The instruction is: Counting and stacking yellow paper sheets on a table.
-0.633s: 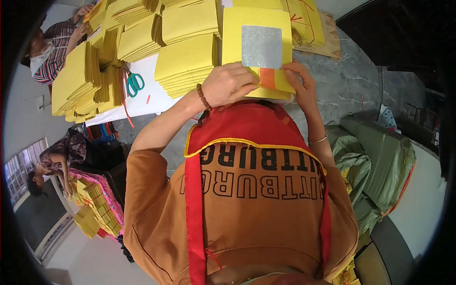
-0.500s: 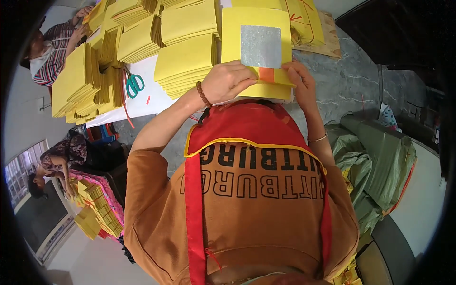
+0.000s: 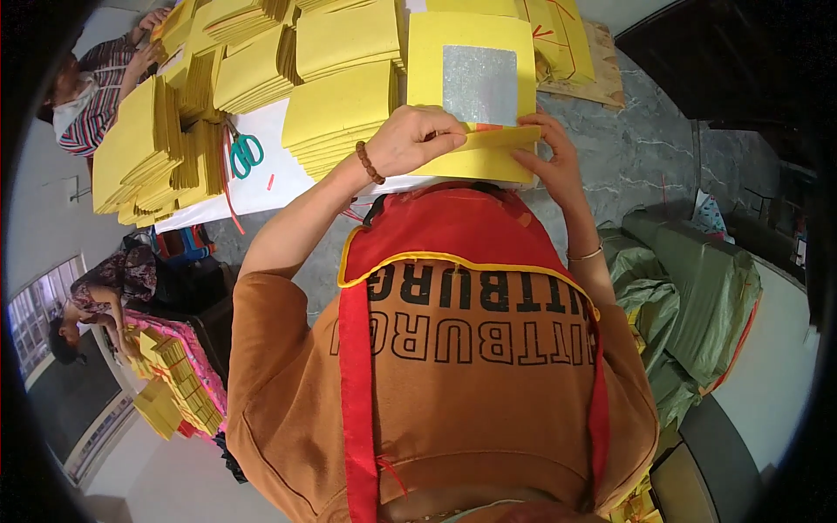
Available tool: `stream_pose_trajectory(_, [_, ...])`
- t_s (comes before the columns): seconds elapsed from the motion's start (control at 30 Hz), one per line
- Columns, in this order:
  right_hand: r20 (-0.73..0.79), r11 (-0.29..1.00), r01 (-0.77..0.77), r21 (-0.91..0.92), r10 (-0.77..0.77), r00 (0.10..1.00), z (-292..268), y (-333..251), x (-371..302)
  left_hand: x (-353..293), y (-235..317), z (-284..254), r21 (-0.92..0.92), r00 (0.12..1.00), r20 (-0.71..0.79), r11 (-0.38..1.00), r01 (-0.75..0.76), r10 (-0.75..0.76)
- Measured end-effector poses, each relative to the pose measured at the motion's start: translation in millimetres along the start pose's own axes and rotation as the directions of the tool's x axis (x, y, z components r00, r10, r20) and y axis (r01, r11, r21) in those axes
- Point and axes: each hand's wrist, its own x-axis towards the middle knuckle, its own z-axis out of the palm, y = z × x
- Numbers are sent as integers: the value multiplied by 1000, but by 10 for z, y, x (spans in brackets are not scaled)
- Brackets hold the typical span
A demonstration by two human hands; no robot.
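Note:
In front of me a yellow paper sheet [image 3: 427, 65] with a silver square [image 3: 479, 83] lies on a pile of like sheets at the table's near edge. Its near edge is turned up into a narrow fold, which mostly covers a small orange patch. My left hand [image 3: 411, 144] pinches the left end of this fold, fingers curled and thumb along it. At the right end my right hand [image 3: 558, 161] grips the fold, fingers beyond it and thumb on the near side. Under the fold, more yellow paper shows.
Stacks of folded yellow paper [image 3: 340, 105] cover the table to the left. Green-handled scissors [image 3: 246, 155] lie on the white tabletop [image 3: 279, 187]. A tied yellow bundle [image 3: 558, 39] sits at the far right. Two people work at left; green wrapped bales [image 3: 689, 288] stand at right.
The sheet's near edge has been lifted and turned farther over, hiding much of the orange patch. My left hand has rolled slightly left and upward; my right thumb has come down below the fold.

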Motion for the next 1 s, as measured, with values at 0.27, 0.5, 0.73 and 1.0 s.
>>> stream_pose_trajectory(0.27, [59,998,50,32,-52,997,-62,66,-13,27,39,-13,-36,999,30,999,25,-23])
stream_pose_trajectory(0.5, [59,998,3,65,-7,998,-78,192,-21,34,18,-22,-83,988,63,986,147,-142])
stream_pose_trajectory(0.73, [58,993,25,112,-31,998,-81,202,-15,54,-10,-24,-113,991,90,987,112,-102])
stream_pose_trajectory(1.0, [19,994,79,-72,-77,997,-9,136,43,49,81,-115,5,990,133,999,41,-41])
